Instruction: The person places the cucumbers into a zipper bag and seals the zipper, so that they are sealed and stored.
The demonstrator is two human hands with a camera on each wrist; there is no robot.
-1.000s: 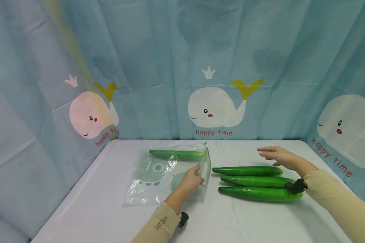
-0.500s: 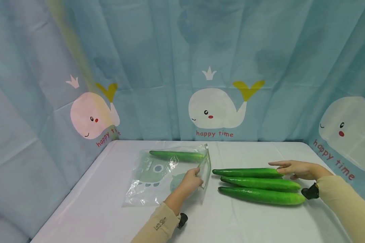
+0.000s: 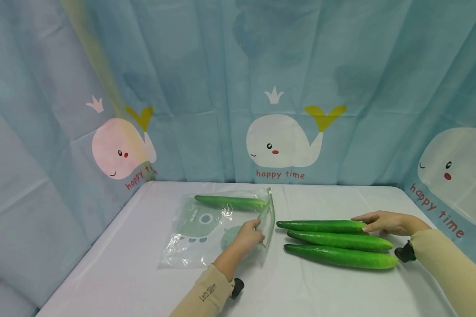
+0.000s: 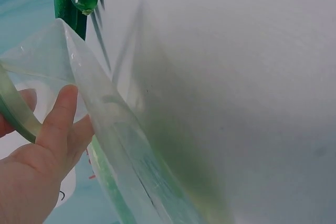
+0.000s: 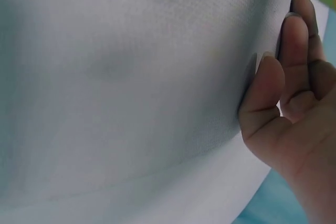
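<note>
A clear plastic bag (image 3: 216,235) with a green cartoon print lies flat on the white-covered bench (image 3: 309,290), its green-edged mouth facing right. Inside the bag, along its far side, lies one green cucumber (image 3: 230,202).

The left hand (image 3: 249,239) is at the mouth of the bag, its fingers clamped on the green edge; the left wrist view shows that strip running between the fingers, with the plastic film raised into a peak beyond them.

Just beside the bag, to the right of its mouth, three more cucumbers lie roughly side by side: the farthest cucumber (image 3: 319,226), the middle cucumber (image 3: 339,239) and the nearest cucumber (image 3: 339,256). Their dark, narrow ends point towards the bag. The right hand (image 3: 390,223), well apart from the bag, grips the farthest cucumber by the end away from it, thumb on the near side and index finger along the far side. In the right wrist view the other fingers curl low over the cloth.

Behind the bag hangs a blue curtain (image 3: 198,66) printed with whales and "happy time". Beige sleeves (image 3: 440,268) cover both forearms.
</note>
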